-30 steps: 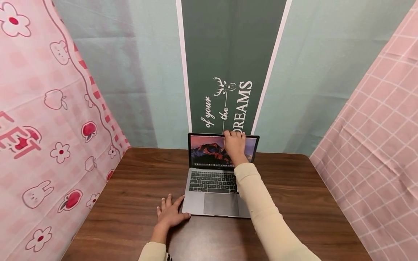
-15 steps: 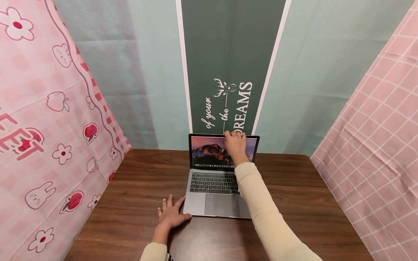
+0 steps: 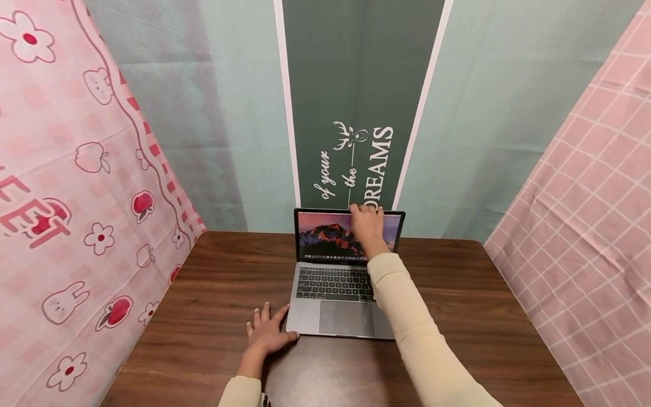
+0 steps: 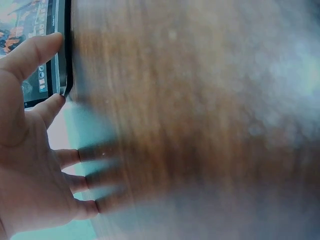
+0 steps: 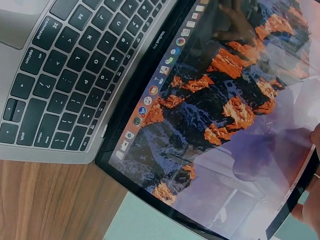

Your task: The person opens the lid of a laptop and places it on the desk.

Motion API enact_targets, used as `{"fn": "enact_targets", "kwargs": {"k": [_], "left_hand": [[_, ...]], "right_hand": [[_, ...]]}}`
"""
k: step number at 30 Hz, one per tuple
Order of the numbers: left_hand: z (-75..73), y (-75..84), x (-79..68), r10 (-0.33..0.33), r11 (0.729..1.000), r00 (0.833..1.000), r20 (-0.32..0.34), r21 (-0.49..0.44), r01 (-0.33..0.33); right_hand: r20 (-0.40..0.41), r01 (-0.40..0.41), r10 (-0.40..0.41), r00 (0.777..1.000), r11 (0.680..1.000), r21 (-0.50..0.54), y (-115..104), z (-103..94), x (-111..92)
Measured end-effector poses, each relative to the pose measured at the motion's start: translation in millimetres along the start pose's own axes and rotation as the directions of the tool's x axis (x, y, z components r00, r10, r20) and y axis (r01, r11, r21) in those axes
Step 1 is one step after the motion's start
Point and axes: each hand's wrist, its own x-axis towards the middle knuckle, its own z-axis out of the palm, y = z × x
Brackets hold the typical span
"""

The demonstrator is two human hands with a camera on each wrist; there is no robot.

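An open grey laptop stands on the wooden table, its lit screen showing a mountain picture. My right hand pinches the screen's top edge right of centre, with fingertips over the rim. In the right wrist view, parts of the fingers show around that edge, beside the desktop picture. My left hand lies spread at the laptop's front left corner, thumb and index finger against the base. The left wrist view shows the same thumb at the laptop's edge, the other fingers splayed on the table.
The brown wooden table reaches back to a green and teal curtain with white lettering. Pink printed cloth hangs on the left, pink checked cloth on the right. My right sleeve covers part of the keyboard in the head view.
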Motion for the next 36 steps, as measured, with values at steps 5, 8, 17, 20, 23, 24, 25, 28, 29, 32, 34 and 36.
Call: {"fn": "enact_targets", "kwargs": {"k": [5,8,17,20,23,24,25,28,29,32,34,36], "left_hand": [[-0.6,1.3,-0.2,0.001,1.0,1.0,-0.001,-0.004,-0.001],[-0.7,1.8,-1.0,-0.001,1.0,1.0,0.0,-0.004,0.001],[-0.7,0.8,-0.7,-0.009,1.0,1.0,0.002,0.009,0.009],[-1.5,2.0,0.0,-0.008,1.0,1.0,0.001,0.014,0.008],[-2.7,5.1,-0.6,-0.019,1.0,1.0,-0.005,0.021,0.019],[-3.5,6.7,-1.2,-0.02,1.0,1.0,-0.009,0.022,0.02],[-4.2,8.1,-1.9,-0.022,1.0,1.0,-0.011,0.022,0.022],[-6.2,12.1,-4.3,-0.022,0.999,1.0,-0.015,0.027,0.023],[-6.7,13.2,-5.3,-0.02,1.0,1.0,-0.016,0.023,0.021],[-7.8,15.8,-8.3,-0.014,1.0,1.0,-0.018,0.026,0.014],[-8.5,17.0,-10.0,-0.009,1.0,1.0,-0.018,0.015,0.009],[-9.5,17.8,-10.9,-0.005,1.0,1.0,-0.017,0.004,0.005]], "right_hand": [[0.014,0.006,-0.006,1.0,1.0,-0.006,1,-1.1,0],[0.03,0.001,-0.001,1.0,1.0,-0.019,0,-1.4,-1],[0.002,0.001,-0.001,1.0,1.0,-0.02,-3,0.3,-2],[-0.028,-0.005,0.005,1.0,1.0,-0.005,-2,-1.1,-3],[-0.034,-0.004,0.004,0.999,1.0,0.014,-2,-4.3,-4],[-0.031,-0.003,0.004,1.0,1.0,0.02,-2,-5.3,-5],[-0.029,-0.001,0.002,1.0,1.0,0.023,-3,-6.1,-6],[-0.033,-0.003,0.004,0.999,0.999,0.033,-2,-5.6,-9],[-0.049,-0.003,0.005,0.999,0.999,0.036,-1,-4.5,-10],[-0.123,0.004,0.004,0.992,0.998,0.06,1,-0.5,-14],[-0.179,0.018,-0.003,0.984,0.997,0.081,2,1.8,-16],[-0.222,0.035,-0.01,0.975,0.994,0.107,3,3.3,-18]]}}
